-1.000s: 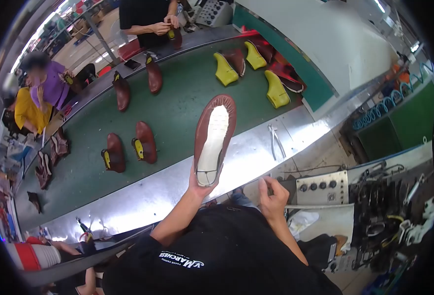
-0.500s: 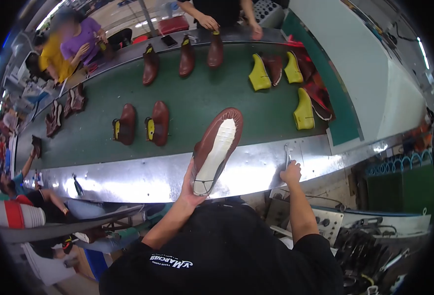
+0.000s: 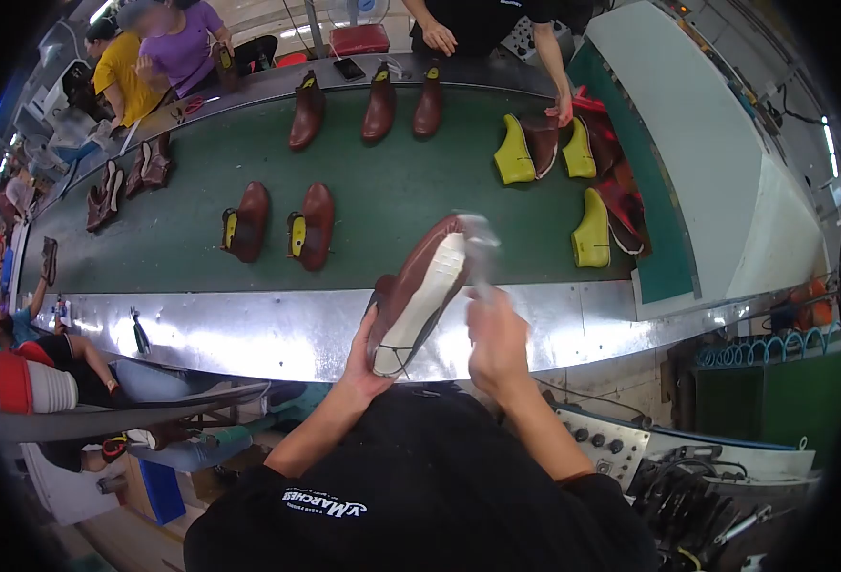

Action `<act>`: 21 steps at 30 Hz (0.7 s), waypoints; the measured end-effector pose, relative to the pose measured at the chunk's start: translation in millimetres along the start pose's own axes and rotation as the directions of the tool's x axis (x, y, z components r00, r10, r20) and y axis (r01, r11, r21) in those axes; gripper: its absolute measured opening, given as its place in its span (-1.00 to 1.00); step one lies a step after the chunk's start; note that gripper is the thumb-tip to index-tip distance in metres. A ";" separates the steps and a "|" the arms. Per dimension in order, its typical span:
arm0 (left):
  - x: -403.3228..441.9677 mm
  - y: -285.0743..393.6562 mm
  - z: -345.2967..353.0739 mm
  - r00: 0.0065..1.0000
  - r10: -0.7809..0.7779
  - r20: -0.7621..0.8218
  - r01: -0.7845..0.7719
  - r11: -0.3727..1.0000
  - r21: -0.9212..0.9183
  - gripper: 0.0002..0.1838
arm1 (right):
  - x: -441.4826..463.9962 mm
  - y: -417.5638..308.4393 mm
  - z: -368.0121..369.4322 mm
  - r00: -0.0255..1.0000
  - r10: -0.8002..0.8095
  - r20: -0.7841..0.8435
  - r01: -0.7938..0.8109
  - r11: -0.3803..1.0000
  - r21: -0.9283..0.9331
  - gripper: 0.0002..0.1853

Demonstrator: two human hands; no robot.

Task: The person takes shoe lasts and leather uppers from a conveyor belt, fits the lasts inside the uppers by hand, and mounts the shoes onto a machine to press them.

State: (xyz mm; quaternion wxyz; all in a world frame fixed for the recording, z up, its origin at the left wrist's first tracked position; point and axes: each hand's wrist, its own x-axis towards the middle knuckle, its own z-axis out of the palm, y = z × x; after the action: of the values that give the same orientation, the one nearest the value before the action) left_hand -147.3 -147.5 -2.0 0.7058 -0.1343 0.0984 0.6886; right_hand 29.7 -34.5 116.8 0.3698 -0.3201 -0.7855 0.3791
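My left hand (image 3: 365, 357) grips a brown leather boot (image 3: 403, 265) by its heel end, sole side up and toe pointing away. Its pale insole (image 3: 424, 300) faces me, with a dark cord tied across the heel. My right hand (image 3: 499, 341), smeared by motion, is closed around the handle of a silver hammer (image 3: 481, 240). The blurred metal head is at the boot's toe edge; whether it touches cannot be made out. Beyond the boot, two brown boots with yellow linings, a left one (image 3: 246, 224) and a right one (image 3: 316, 227), lie on the green belt (image 3: 401, 181).
A metal ledge (image 3: 211, 334) borders the belt, with a dark-handled tool (image 3: 140, 334) on it. Yellow shoe lasts (image 3: 590, 229) and brown uppers stand by the machine housing (image 3: 707, 172). Across the belt, a co-worker's hand (image 3: 562, 110) reaches toward them. More boots (image 3: 379, 110) line the far side.
My right hand has lifted the hammer from the metal ledge and brought it left to the boot's toe. The boot stays in my left hand. The co-worker's hand moved to the yellow lasts.
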 end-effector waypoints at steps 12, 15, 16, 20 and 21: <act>-1.0 6.7 -2.0 0.999 0.016 -0.038 -0.015 1.000 0.009 -0.40 | 10.6 -28.8 -0.8 0.987 -0.057 -0.153 0.055 0.998 -0.020 -0.57; -10.2 5.7 -5.0 0.999 -0.022 -0.050 0.022 1.000 0.000 -0.40 | -0.4 -25.7 4.4 0.959 -0.167 -0.230 0.164 0.986 -0.031 -0.63; -6.9 5.7 -5.7 0.999 -0.023 -0.034 0.023 1.000 -0.010 -0.40 | 4.6 -14.3 6.3 0.992 -0.095 -0.083 0.079 0.980 -0.182 -0.59; -4.3 0.2 -1.8 0.998 0.014 -0.058 -0.013 1.000 0.009 -0.47 | 6.9 -20.5 1.3 0.989 0.065 -0.130 -0.070 0.997 -0.037 -0.60; -1.0 0.8 -4.5 0.999 -0.001 -0.043 0.000 1.000 -0.020 -0.48 | 5.2 -33.4 -1.5 0.972 0.038 -0.233 -0.016 0.995 0.094 -0.63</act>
State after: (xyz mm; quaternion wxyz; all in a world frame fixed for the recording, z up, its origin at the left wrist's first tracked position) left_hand -147.9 -149.9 -6.0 0.7022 -0.1560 0.1065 0.6864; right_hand 20.8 -46.8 147.0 0.4691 -0.3560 -0.7137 0.3793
